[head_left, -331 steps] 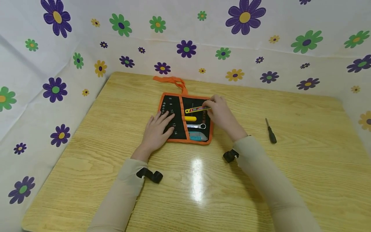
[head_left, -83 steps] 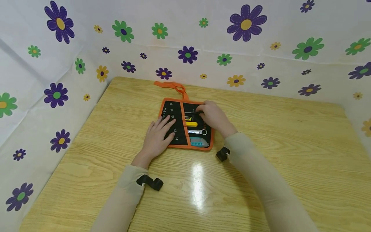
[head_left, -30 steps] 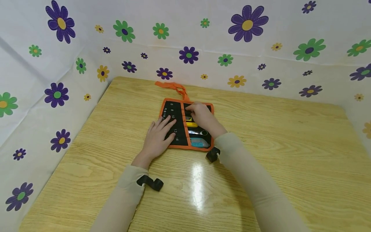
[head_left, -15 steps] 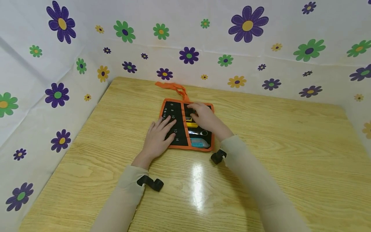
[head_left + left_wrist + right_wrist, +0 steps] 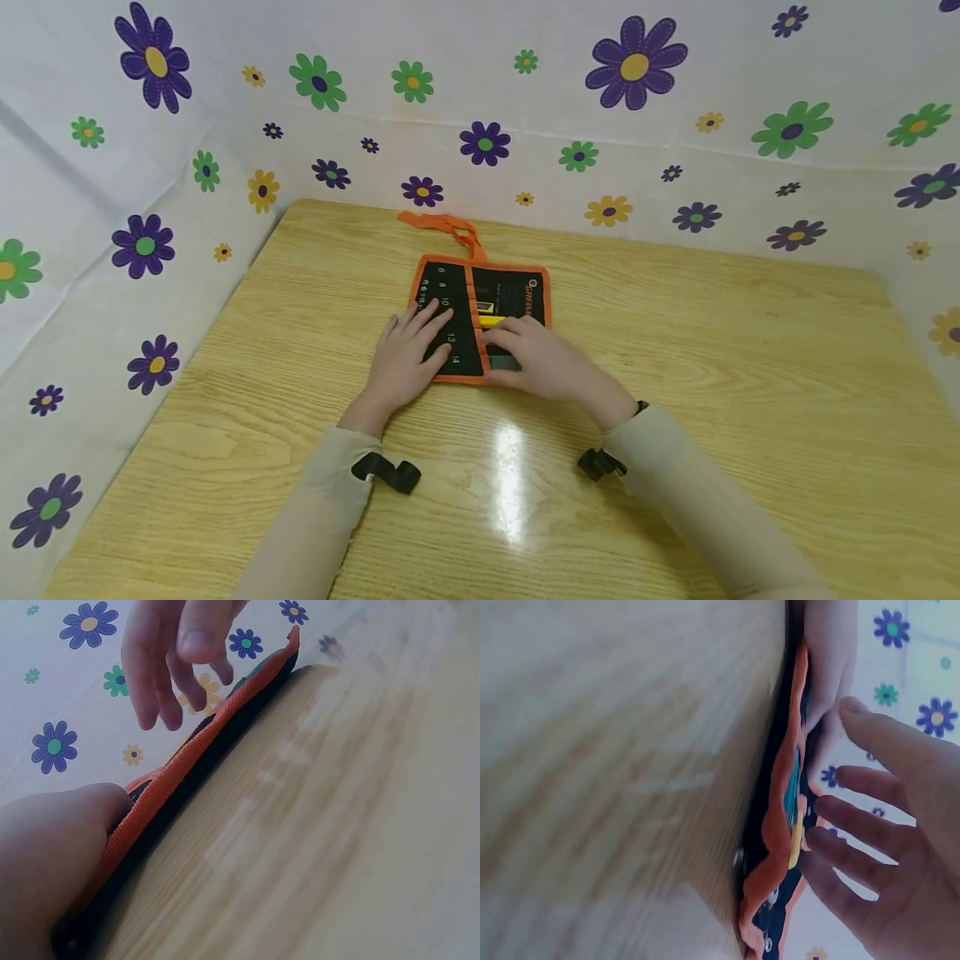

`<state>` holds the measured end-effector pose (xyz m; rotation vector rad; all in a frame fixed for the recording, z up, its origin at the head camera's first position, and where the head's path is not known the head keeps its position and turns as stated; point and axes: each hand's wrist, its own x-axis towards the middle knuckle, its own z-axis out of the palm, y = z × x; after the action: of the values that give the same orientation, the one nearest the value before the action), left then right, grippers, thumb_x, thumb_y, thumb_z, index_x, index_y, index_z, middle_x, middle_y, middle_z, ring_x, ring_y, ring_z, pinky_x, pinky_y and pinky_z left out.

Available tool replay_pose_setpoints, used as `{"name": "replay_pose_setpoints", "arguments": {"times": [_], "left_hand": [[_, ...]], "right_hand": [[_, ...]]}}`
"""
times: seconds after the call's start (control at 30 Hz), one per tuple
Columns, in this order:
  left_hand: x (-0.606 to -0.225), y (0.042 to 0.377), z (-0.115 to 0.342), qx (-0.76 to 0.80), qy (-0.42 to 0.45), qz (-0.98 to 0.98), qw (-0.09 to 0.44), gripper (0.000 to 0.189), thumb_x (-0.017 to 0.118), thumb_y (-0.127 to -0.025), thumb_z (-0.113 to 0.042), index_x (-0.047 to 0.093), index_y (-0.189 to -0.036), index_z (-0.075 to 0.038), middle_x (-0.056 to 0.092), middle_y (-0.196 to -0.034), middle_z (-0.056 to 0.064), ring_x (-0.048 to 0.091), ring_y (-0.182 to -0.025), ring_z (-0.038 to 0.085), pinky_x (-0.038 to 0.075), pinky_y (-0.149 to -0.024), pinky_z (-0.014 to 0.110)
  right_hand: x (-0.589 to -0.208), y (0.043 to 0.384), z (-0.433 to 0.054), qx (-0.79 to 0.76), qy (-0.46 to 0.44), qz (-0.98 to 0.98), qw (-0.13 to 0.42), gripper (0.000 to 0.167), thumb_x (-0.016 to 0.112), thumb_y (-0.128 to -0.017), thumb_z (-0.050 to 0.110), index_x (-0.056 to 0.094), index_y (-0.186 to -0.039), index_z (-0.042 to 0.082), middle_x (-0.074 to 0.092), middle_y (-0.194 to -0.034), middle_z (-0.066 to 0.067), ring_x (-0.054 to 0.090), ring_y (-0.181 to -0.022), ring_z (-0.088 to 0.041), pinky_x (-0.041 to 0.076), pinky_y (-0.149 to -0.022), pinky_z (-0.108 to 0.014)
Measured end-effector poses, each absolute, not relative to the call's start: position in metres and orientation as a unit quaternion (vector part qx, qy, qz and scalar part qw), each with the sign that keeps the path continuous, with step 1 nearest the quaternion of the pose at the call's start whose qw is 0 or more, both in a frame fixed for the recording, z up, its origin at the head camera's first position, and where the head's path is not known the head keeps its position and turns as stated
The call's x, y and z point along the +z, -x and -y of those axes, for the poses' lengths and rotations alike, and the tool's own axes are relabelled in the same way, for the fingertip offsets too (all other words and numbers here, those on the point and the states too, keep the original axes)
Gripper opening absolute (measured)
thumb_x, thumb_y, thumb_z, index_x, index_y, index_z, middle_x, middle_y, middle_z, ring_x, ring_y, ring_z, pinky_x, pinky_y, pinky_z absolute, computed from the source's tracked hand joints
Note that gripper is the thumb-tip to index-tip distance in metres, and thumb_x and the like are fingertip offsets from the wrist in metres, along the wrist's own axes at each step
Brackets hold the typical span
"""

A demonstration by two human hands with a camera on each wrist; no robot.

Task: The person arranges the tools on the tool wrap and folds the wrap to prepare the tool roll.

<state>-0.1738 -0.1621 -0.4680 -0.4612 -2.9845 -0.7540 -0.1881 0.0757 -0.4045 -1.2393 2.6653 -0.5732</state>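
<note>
A black tool pouch (image 5: 461, 333) with orange trim lies unfolded on the table. My left hand (image 5: 405, 354) rests with spread fingers on its numbered left part. Above the near right part my right hand (image 5: 551, 362) hovers, palm down, fingers extended; the right wrist view shows a gap between it and the pouch, with nothing held. A yellow handle (image 5: 492, 321) sticks out of a pocket, beside a small yellow-and-black end (image 5: 486, 307). Partly under my right hand is a teal tool (image 5: 505, 362), also visible in the right wrist view. The fingers cover the pocket between these tools.
An orange tie strap (image 5: 442, 223) trails from the pouch's far edge. Wood-grain table (image 5: 712, 375) surface extends around it. A white flowered cloth (image 5: 337, 142) hangs behind and at the left. Black wrist cameras (image 5: 405, 477) sit on both sleeves.
The screwdriver on the right of the table is gone from there; the right hand then worked at the pouch's far pocket. It has now moved nearer, over the teal tool. Left hand stays put.
</note>
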Motion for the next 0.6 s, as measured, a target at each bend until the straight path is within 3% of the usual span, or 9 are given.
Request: {"name": "replay_pose_setpoints", "arguments": {"times": [0.17,0.43,0.6], "left_hand": [[-0.4677,0.1735,0.1626,-0.239,0.145,0.960,0.013,0.052,0.046,-0.100,-0.035,0.036,-0.150,-0.023,0.024,-0.156,0.002,0.014,-0.144,0.029,0.005,-0.115,0.049],[-0.4664,0.1726,0.1624,-0.244,0.146,0.959,0.011,0.052,0.045,-0.100,-0.036,0.035,-0.150,-0.024,0.024,-0.156,0.002,0.013,-0.144,0.028,0.005,-0.115,0.049],[-0.4658,0.1731,0.1622,-0.252,0.144,0.957,0.014,0.052,0.047,-0.099,-0.036,0.037,-0.149,-0.023,0.025,-0.156,0.002,0.014,-0.144,0.029,0.005,-0.115,0.049]], "right_hand": [[-0.4059,0.1786,-0.0735,-0.140,0.444,-0.883,0.053,0.050,0.070,-0.087,0.037,0.061,-0.129,0.010,0.058,-0.120,-0.009,0.055,-0.101,-0.023,0.049,-0.083,-0.035],[-0.4085,0.1762,-0.0693,-0.090,0.460,-0.883,0.034,0.044,0.076,-0.082,0.029,0.066,-0.120,0.008,0.060,-0.109,-0.007,0.056,-0.095,-0.022,0.049,-0.083,-0.033],[-0.4087,0.1756,-0.0673,-0.080,0.464,-0.882,0.012,0.035,0.074,-0.085,0.023,0.068,-0.116,0.008,0.062,-0.106,-0.007,0.058,-0.091,-0.023,0.049,-0.082,-0.033]]}}
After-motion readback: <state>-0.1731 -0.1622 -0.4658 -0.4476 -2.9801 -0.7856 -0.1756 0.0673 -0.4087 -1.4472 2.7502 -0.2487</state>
